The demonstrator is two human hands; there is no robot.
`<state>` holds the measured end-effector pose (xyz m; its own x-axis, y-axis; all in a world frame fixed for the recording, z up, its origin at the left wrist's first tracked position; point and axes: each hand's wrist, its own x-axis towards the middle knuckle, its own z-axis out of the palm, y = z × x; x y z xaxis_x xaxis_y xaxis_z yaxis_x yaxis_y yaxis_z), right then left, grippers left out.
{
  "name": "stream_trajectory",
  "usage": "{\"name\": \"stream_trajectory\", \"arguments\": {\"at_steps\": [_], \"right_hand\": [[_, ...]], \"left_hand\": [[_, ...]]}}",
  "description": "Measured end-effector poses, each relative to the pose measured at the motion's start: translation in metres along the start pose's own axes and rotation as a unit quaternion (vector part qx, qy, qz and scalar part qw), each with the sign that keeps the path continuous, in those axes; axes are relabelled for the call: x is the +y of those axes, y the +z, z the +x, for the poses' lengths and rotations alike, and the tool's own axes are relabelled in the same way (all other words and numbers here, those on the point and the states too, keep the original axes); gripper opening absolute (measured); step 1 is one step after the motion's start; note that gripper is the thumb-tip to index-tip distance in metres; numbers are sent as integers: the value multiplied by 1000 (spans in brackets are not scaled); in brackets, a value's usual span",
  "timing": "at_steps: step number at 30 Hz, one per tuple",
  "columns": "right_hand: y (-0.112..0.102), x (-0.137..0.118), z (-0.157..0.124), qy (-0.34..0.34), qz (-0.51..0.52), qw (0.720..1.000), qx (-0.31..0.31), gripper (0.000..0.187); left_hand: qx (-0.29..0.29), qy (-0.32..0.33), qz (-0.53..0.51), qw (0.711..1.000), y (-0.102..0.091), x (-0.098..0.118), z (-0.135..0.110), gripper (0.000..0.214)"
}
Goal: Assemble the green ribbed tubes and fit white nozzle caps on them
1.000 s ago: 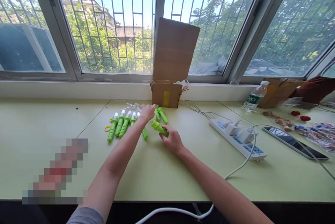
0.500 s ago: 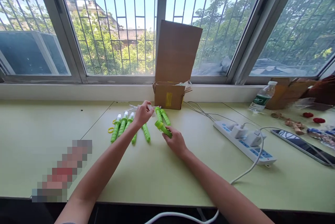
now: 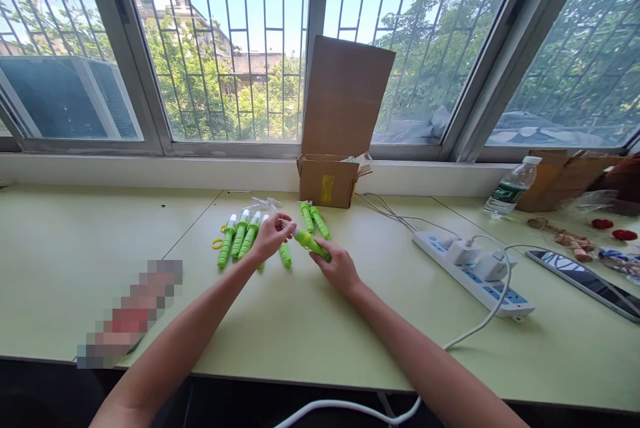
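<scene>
My right hand (image 3: pixel 339 269) grips a green ribbed tube (image 3: pixel 314 245) by its lower end, tilted up to the left. My left hand (image 3: pixel 270 237) pinches a small clear-white piece (image 3: pixel 289 226) against the tube's upper end. A row of green tubes with white caps (image 3: pixel 240 239) lies just left of my left hand, beside a yellow ring (image 3: pixel 217 244). One more green tube (image 3: pixel 285 255) lies under my hands. A pair of green tubes (image 3: pixel 313 217) rests in front of an open cardboard box (image 3: pixel 327 179).
A white power strip (image 3: pixel 473 266) with plugged chargers and a white cable lies to the right. Farther right are a phone (image 3: pixel 585 275), a water bottle (image 3: pixel 511 186), brown boxes and small wooden and red items. A blurred object (image 3: pixel 130 315) sits at the left front.
My left hand picked a small clear piece from near the box and drew it back to the top end of the tube held in my right hand.
</scene>
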<state>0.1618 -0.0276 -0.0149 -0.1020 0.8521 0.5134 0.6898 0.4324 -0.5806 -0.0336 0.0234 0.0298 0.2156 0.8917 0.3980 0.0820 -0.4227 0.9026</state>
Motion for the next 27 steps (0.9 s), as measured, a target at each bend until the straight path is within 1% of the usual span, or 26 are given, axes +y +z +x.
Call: {"name": "stream_trajectory", "arguments": {"at_steps": [4, 10, 14, 17, 19, 23, 27], "right_hand": [[-1, 1, 0, 2, -4, 1000, -9, 38], [1, 6, 0, 26, -20, 999, -7, 43], [1, 7, 0, 47, 2, 999, 3, 37], [1, 5, -1, 40, 15, 999, 10, 26], [0, 5, -1, 33, 19, 999, 13, 23], [0, 3, -1, 27, 15, 999, 14, 23], [0, 1, -1, 36, 2, 999, 14, 27]], "left_hand": [[-19, -25, -24, 999, -1, -3, 1, 34], [-20, -37, -55, 998, 4, -11, -2, 38], [-21, -40, -75, 996, 4, -9, -4, 42], [-26, -38, -75, 996, 3, -7, -4, 44], [-28, -36, -74, 996, 2, -7, -3, 45], [-28, -34, -71, 997, 2, -8, -2, 46], [-28, -26, -75, 996, 2, -6, 1, 48]]}}
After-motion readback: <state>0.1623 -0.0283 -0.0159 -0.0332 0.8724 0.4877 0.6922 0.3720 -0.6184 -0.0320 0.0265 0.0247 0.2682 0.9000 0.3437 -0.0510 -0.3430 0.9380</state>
